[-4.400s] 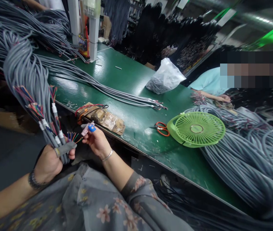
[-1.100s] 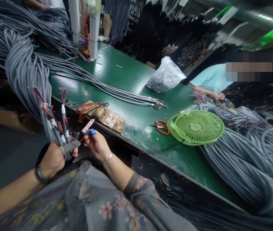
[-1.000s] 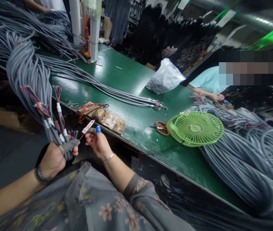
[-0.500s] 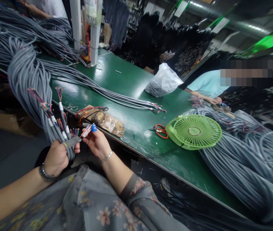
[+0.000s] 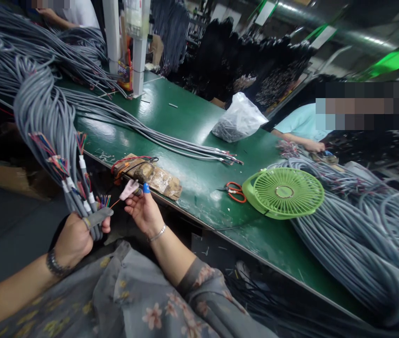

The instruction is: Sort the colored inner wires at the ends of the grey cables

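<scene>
My left hand [image 5: 76, 237] is closed round a bundle of grey multi-core cables [image 5: 74, 192], its thumb in a grey cover. White bands ring the cable ends, where thin coloured wires [image 5: 104, 201] fan out. A single orange wire [image 5: 115, 203] stretches from beside the left thumb towards a small pale pink piece [image 5: 129, 189]. My right hand [image 5: 145, 212] holds that piece at its fingertips; its exact kind is unclear. A blue cover [image 5: 146, 188] sits on the right thumb. The lower right fingers are curled.
A brown taped block [image 5: 160, 180] with wires lies at the table edge. Orange-handled scissors [image 5: 235, 191] and a green fan [image 5: 283, 192] are on the green table [image 5: 192, 188]. Beyond are a plastic bag [image 5: 239, 117] and a co-worker's arm [image 5: 299, 140]. Grey cable coils [image 5: 361, 253] lie right.
My left hand and the cable bundle have moved slightly left and down. My right hand has shifted a little right with the pink piece turned, and the orange wire now shows between the hands.
</scene>
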A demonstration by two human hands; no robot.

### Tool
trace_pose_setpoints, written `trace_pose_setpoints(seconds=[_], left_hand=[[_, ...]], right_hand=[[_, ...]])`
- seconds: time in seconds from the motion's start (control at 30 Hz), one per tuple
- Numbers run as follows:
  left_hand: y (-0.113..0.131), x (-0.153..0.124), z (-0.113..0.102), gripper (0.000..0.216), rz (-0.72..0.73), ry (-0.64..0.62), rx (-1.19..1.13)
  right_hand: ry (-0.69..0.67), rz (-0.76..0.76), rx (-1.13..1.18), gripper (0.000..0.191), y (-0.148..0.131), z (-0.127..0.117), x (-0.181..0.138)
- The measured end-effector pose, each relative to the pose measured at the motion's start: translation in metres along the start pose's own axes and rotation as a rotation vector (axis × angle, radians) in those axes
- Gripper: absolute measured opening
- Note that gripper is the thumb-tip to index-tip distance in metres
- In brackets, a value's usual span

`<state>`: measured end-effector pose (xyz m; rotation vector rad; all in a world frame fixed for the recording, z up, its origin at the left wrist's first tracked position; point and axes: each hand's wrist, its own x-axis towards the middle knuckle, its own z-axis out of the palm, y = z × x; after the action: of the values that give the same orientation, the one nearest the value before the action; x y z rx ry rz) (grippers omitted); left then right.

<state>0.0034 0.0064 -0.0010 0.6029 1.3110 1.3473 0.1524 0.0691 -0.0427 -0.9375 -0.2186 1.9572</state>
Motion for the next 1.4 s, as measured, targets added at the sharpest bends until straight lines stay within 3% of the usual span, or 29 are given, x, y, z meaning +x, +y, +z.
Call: trace_pose_setpoints(seconds=[0.2,0.37,0.67,0.83,0.97,1.27,1.4], left_hand=[[-0.002,0.000,-0.007,0.038,-0.061,0.038,-0.014],[-0.011,0.006,-0.013,0.043,-0.095,-0.024,-0.049],[-0.017,0.003,-0.016,0.028,0.026,-0.148,0.057],[-0.022,-0.002,-0.022,0.040,0.028,-0.193,0.187],[-0.021,-0.008,-0.021,0.044,0.061,-0.230,0.256],[-0.011,-0.018,-0.018,0.052,0.047,-0.234,0.168],[-0.008,-0.017,-0.025,0.041,0.067,-0.130,0.062]], right_hand=[[0.047,0.054,-0.045,0.048,0.005,-0.011,-0.003],[0.020,0.014,-0.090,0.041,0.007,-0.018,-0.004],[-0.101,-0.336,-0.472,0.040,0.015,-0.033,-0.020],[-0.216,-0.523,-0.719,0.035,0.021,-0.026,-0.038],[-0.228,-0.601,-0.829,0.033,0.026,-0.018,-0.041],[-0.180,-0.614,-0.764,0.034,0.029,-0.022,-0.041],[-0.125,-0.643,-0.726,0.028,0.026,-0.028,-0.045]])
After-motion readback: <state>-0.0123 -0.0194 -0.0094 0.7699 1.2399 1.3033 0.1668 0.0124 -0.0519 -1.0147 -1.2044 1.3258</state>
